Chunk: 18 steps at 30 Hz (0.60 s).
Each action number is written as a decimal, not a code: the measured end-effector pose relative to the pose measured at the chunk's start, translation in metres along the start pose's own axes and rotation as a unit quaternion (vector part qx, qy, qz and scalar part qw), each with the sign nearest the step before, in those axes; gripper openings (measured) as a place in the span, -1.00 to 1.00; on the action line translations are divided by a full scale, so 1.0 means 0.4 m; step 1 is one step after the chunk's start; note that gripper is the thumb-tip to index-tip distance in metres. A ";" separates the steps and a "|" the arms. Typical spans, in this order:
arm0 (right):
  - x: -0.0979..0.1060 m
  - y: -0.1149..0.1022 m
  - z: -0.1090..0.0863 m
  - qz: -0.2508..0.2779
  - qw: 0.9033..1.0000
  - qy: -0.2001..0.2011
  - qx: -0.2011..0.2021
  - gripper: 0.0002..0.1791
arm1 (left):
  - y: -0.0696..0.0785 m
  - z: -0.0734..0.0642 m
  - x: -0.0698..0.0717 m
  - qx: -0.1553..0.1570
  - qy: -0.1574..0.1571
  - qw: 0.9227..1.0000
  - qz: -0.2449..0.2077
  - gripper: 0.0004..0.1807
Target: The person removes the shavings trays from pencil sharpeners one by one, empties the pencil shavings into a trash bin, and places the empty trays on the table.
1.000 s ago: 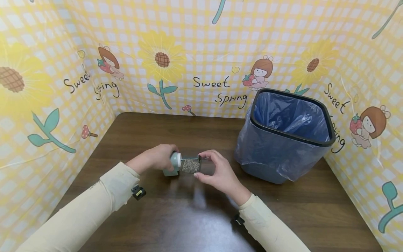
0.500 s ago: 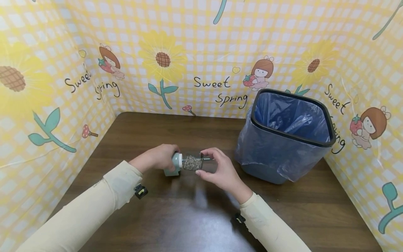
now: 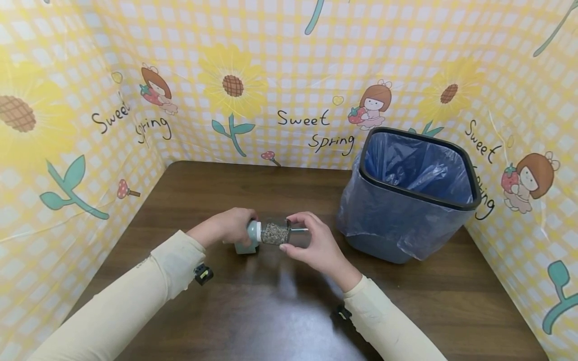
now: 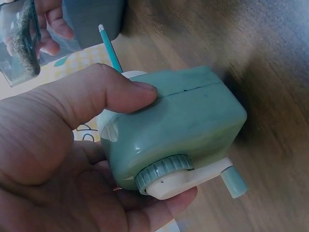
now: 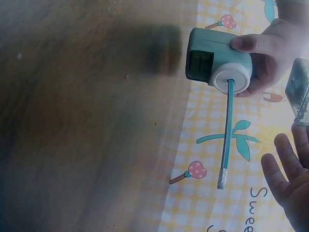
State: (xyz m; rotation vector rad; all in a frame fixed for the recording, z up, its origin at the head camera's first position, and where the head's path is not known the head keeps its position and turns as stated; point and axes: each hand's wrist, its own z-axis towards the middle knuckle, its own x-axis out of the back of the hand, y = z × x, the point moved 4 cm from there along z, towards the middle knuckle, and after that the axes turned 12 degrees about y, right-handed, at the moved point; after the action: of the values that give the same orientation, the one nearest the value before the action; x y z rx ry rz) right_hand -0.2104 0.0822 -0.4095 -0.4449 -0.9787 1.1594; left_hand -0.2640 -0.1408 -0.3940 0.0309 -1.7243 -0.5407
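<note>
My left hand point(image 3: 232, 224) grips a green hand-crank pencil sharpener point(image 4: 178, 116), its thumb across the top in the left wrist view. The sharpener's crank point(image 4: 193, 181) lies near the fingertips. A teal pencil point(image 5: 228, 130) sticks out of the sharpener's white round front, its eraser end pointing away. In the right wrist view the drawer slot point(image 5: 200, 65) is a dark opening. With thumb and fingers, my right hand point(image 3: 320, 248) holds the clear shavings drawer point(image 3: 276, 233), apart from the sharpener. Grey shavings point(image 4: 25, 43) lie inside the drawer.
A blue-grey trash bin point(image 3: 379, 220) with a black rim and a clear liner stands to the right of my right hand. Both hands are above a dark wooden table point(image 3: 253, 316). A yellow checked sheet point(image 3: 298, 65) encloses the back and sides.
My left hand and the sharpener have shifted slightly right. The right hand with the shavings drawer has also moved a little right, and the pencil's end now shows beyond the drawer.
</note>
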 end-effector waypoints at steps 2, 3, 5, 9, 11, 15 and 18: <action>0.001 -0.001 0.001 0.002 1.000 0.001 -0.002 -0.36 | -0.003 0.003 -0.002 0.000 0.002 1.000 0.000 -0.25; 0.002 -0.001 0.001 0.004 1.000 0.003 -0.003 -0.36 | -0.005 0.004 -0.003 0.000 0.001 1.000 0.000 -0.25; 0.003 -0.001 0.001 0.006 1.000 0.004 -0.003 -0.35 | -0.008 0.006 -0.003 0.001 0.000 1.000 -0.001 -0.25; 0.001 0.002 -0.001 0.010 1.000 0.000 -0.002 -0.35 | -0.013 0.009 -0.003 0.006 -0.004 1.000 -0.004 -0.25; -0.001 0.005 -0.002 0.009 1.000 -0.003 -0.006 -0.36 | -0.015 0.009 -0.003 0.007 -0.005 1.000 -0.005 -0.25; -0.002 0.008 -0.002 0.007 1.000 -0.006 -0.009 -0.36 | -0.016 0.009 -0.005 0.005 -0.005 1.000 -0.005 -0.24; -0.001 0.008 -0.001 0.002 1.000 -0.003 -0.008 -0.35 | -0.018 0.010 -0.007 0.006 -0.007 1.000 -0.006 -0.24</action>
State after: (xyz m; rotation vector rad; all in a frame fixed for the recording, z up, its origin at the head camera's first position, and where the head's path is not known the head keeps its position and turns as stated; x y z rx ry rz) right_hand -0.2120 0.0833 -0.4123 -0.4569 -0.9944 1.1584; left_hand -0.2689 -0.1449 -0.3997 0.0465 -1.7416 -0.5401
